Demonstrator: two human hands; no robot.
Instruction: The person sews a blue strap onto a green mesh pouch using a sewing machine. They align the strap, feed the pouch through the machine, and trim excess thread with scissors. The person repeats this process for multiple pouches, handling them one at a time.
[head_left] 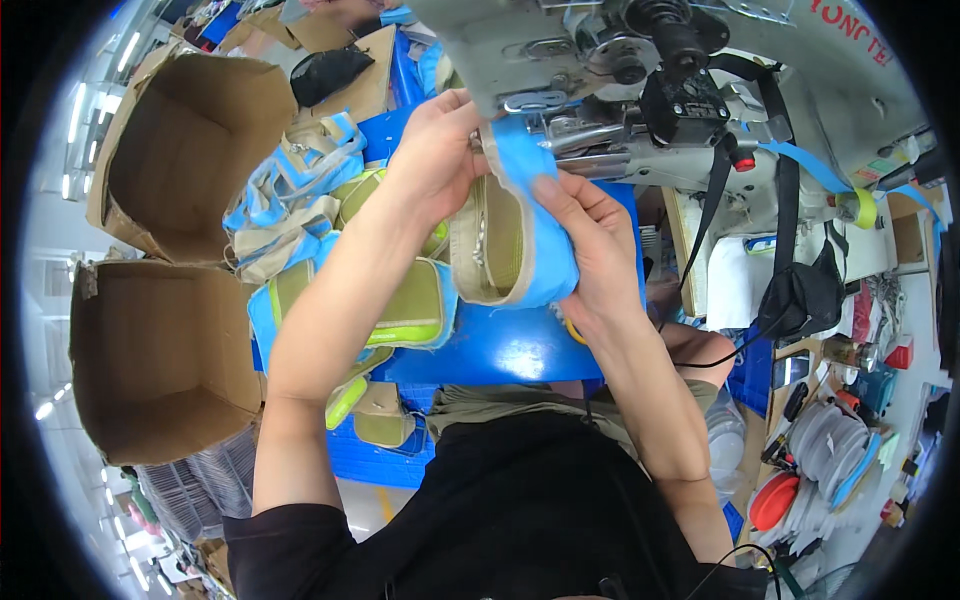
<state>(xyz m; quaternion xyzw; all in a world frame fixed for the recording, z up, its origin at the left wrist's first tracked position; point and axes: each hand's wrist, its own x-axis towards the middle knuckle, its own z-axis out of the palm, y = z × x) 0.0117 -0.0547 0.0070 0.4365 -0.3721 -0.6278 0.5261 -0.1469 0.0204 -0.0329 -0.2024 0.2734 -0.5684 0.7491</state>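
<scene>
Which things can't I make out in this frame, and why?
All in the head view:
- Right hand: some fingertips, hidden by the hand itself and the blue-trimmed piece.
- Yellow-green pieces: partly covered by the left forearm.
- Sewing machine: its top, cut off by the upper edge.
- Small items on the far right: too small and blurred to identify.
</scene>
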